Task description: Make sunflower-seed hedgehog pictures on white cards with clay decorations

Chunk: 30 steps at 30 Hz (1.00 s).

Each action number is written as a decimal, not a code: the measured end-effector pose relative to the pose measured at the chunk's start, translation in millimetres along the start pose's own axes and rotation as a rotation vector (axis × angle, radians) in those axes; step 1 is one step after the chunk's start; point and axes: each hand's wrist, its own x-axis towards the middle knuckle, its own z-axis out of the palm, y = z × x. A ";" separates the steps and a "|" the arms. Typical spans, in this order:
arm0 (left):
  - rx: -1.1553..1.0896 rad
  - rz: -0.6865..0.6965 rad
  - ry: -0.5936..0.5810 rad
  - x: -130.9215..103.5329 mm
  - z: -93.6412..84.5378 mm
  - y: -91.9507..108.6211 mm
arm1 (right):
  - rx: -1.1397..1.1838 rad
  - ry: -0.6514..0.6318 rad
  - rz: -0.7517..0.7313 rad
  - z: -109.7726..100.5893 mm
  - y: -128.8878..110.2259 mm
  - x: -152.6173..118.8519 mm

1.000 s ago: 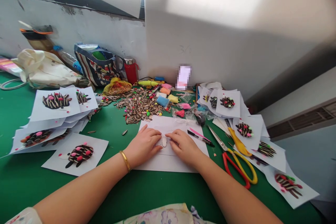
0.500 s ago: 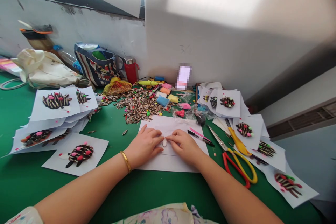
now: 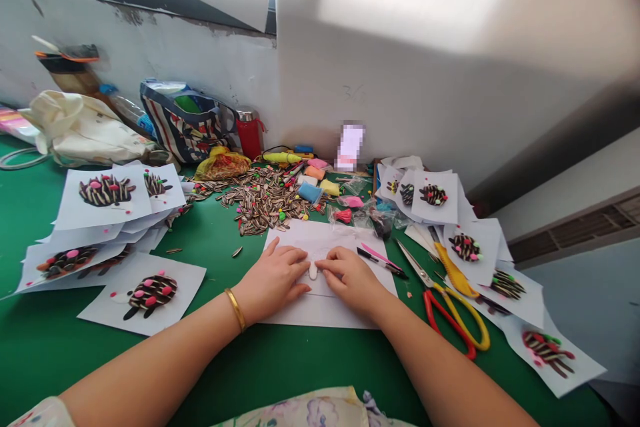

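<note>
A small, elongated white clay piece (image 3: pixel 313 271) lies on a white sheet of paper (image 3: pixel 345 313) that bears faint pencil lines. From the left, my left hand (image 3: pixel 275 273) rests on the sheet, fingers stretched towards the clay and thumb apart; its fingertips reach the clay's edge. My right hand (image 3: pixel 347 277) comes from the other side, its fingers bent and pressed together against the clay. Fingertips partly hide the clay's upper end. A black pen (image 3: pixel 380 261) and a pink pen (image 3: pixel 383 255) lie on the paper beside my right hand.
Red-and-yellow scissors (image 3: pixel 445 293) lie at the right. Striped-seed pictures on cards (image 3: pixel 190 273) are stacked at both sides. Behind the sheet are a pile of sunflower seeds (image 3: pixel 265 200), coloured clay packs (image 3: pixel 311 192) and a red flask (image 3: pixel 249 137). A phone (image 3: pixel 351 147) leans on the wall.
The fingertips have shifted slightly around the white clay piece, and a little more of it shows. My left forearm sits slightly further left; the rest looks the same.
</note>
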 end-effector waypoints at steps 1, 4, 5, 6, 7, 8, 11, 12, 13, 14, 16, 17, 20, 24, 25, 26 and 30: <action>0.006 -0.003 -0.008 -0.2 -0.4 0.7 | -0.007 -0.004 -0.004 0.2 0.0 -0.3; 0.018 -0.005 -0.021 -0.2 -1.0 1.8 | -0.009 -0.010 -0.010 0.3 0.0 -0.5; 0.018 -0.004 -0.022 0.0 -0.9 1.9 | -0.001 -0.009 -0.009 0.1 0.0 -0.4; 0.016 -0.004 -0.021 0.2 -0.7 1.8 | 0.011 -0.007 -0.006 -0.1 0.0 -0.2; 0.012 -0.005 -0.020 0.4 -0.4 1.5 | 0.023 -0.003 0.000 -0.4 0.1 0.1; 0.009 -0.007 -0.017 0.5 -0.1 1.3 | 0.034 0.001 0.006 -0.6 0.1 0.3; 0.008 -0.001 -0.009 0.4 0.8 0.6 | 0.046 0.012 0.010 -1.3 0.3 0.5; 0.007 0.005 -0.003 0.2 0.9 0.4 | 0.048 0.014 0.005 -1.5 0.3 0.4; 0.006 0.011 0.005 -0.1 0.8 0.4 | 0.052 0.015 -0.002 -1.8 0.3 0.2; 0.005 0.016 0.012 -0.4 0.5 0.4 | 0.054 0.013 -0.011 -2.2 0.3 0.0; 0.003 0.018 0.017 -0.8 -0.3 0.7 | 0.050 0.002 -0.028 -2.9 -0.1 -0.7; 0.005 0.016 0.013 -1.0 -0.7 0.9 | 0.041 -0.005 -0.036 -3.1 -0.4 -1.1; 0.010 0.004 -0.001 -0.9 -1.6 1.5 | 0.000 -0.021 -0.063 -3.2 -1.5 -2.6; 0.006 -0.004 -0.008 -0.8 -1.1 1.2 | -0.017 -0.019 -0.076 -3.2 -1.2 -3.9; 0.005 -0.003 -0.009 -0.9 -0.8 1.0 | -0.008 -0.019 -0.072 -3.6 -1.0 -4.1; 0.004 -0.004 -0.009 -0.9 -0.6 0.8 | 0.004 -0.022 -0.069 -4.1 -0.9 -4.1; 0.000 -0.009 -0.011 -0.7 -0.1 0.3 | 0.021 -0.045 -0.076 -7.6 -3.0 -4.3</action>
